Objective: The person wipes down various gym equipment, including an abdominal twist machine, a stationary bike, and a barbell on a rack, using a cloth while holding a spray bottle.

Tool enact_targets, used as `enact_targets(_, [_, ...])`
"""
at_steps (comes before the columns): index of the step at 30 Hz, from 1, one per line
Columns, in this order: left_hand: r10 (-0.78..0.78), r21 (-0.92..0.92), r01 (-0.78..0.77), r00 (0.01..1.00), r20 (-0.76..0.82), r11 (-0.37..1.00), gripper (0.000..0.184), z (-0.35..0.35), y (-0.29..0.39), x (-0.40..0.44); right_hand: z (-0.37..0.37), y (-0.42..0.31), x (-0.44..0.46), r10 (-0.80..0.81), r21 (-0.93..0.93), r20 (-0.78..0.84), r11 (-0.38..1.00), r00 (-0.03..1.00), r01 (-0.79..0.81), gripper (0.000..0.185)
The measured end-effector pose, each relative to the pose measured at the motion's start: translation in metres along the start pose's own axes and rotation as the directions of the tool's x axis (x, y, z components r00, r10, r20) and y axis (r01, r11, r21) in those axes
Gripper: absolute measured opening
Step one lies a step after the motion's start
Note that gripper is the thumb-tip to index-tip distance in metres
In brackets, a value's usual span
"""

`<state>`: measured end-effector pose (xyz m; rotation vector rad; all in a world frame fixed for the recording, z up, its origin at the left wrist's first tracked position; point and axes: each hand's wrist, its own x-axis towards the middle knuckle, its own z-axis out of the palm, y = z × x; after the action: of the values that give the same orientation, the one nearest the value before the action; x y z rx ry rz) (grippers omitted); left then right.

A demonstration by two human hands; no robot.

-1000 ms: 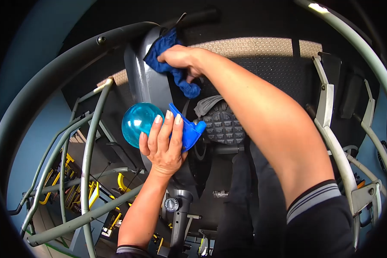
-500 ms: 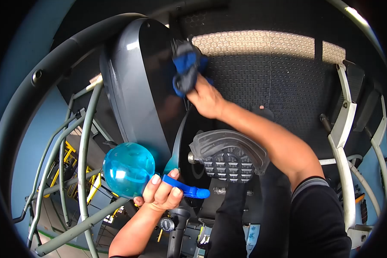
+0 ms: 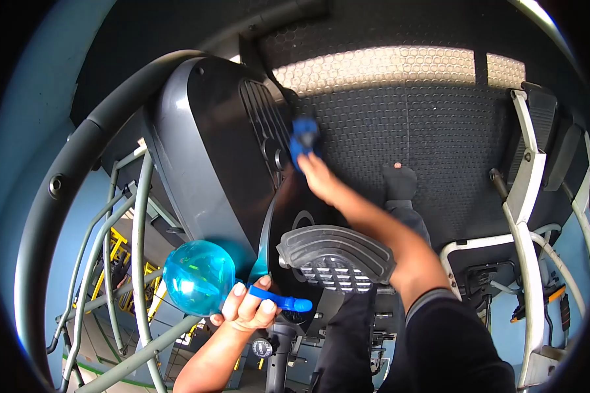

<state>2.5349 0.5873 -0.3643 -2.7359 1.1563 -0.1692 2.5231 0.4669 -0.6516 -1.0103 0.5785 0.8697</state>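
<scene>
My left hand (image 3: 248, 309) is wrapped around the neck of a spray bottle (image 3: 198, 278) with a clear teal body and a blue trigger head. The bottle lies tilted in front of the grey and black housing (image 3: 226, 131) of an exercise bike. Out ahead, my right hand (image 3: 318, 178) grips a blue cloth (image 3: 304, 136), blurred by motion, at the right edge of the housing near its vents. Whether the cloth touches the housing I cannot tell. A black bike pedal (image 3: 337, 257) sits below my right forearm.
Black textured matting (image 3: 354, 131) covers the floor. White-framed equipment (image 3: 526, 242) stands at the right, and grey metal tubes (image 3: 141, 262) at the left. A thick curved black tube (image 3: 52, 190) arcs around the left side. A foot (image 3: 400, 180) rests beyond the pedal.
My right hand and the cloth have moved down and slightly right off the housing's side face, exposing its vents. The left hand still holds the bottle. The view has shifted a little.
</scene>
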Motion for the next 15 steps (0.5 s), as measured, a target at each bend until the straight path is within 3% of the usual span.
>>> enact_targets(2, [0.01,0.003,-0.01,1.0,0.005,1.0,0.058,0.001,-0.001,0.002,0.009,0.052,-0.031,0.201,0.075,-0.138,0.978,0.97,-0.192,0.057])
enact_targets(4, [0.032,-0.005,-0.032,0.999,0.033,0.999,0.058,-0.001,-0.001,0.0,-0.004,0.065,-0.017,0.228,0.064,-0.069,0.973,0.971,-0.224,0.054])
enact_targets(5, [0.034,-0.012,-0.034,0.999,0.036,0.999,0.059,-0.002,-0.002,0.001,-0.005,0.054,0.003,0.21,0.199,-0.114,0.962,0.971,-0.185,0.044])
enact_targets(7, [0.016,-0.028,-0.015,1.0,0.023,1.0,0.057,-0.001,0.0,0.004,-0.008,-0.021,0.026,0.103,0.232,-0.091,0.97,0.991,-0.079,0.034])
enact_targets(10, [0.001,0.017,-0.001,1.0,0.006,1.0,0.06,0.0,0.001,0.007,-0.009,-0.073,0.073,-0.119,0.397,0.113,0.915,0.986,0.065,0.045])
enact_targets(12, [-0.014,-0.013,0.015,1.0,0.021,1.0,0.068,-0.002,0.002,0.011,-0.003,-0.051,0.075,-0.253,0.279,0.007,0.93,0.967,0.241,0.039])
enact_targets(15, [-0.012,-0.105,0.019,0.997,0.072,0.994,0.067,-0.006,0.001,0.009,0.001,0.007,0.007,0.045,0.286,-0.095,0.958,0.994,-0.016,0.06])
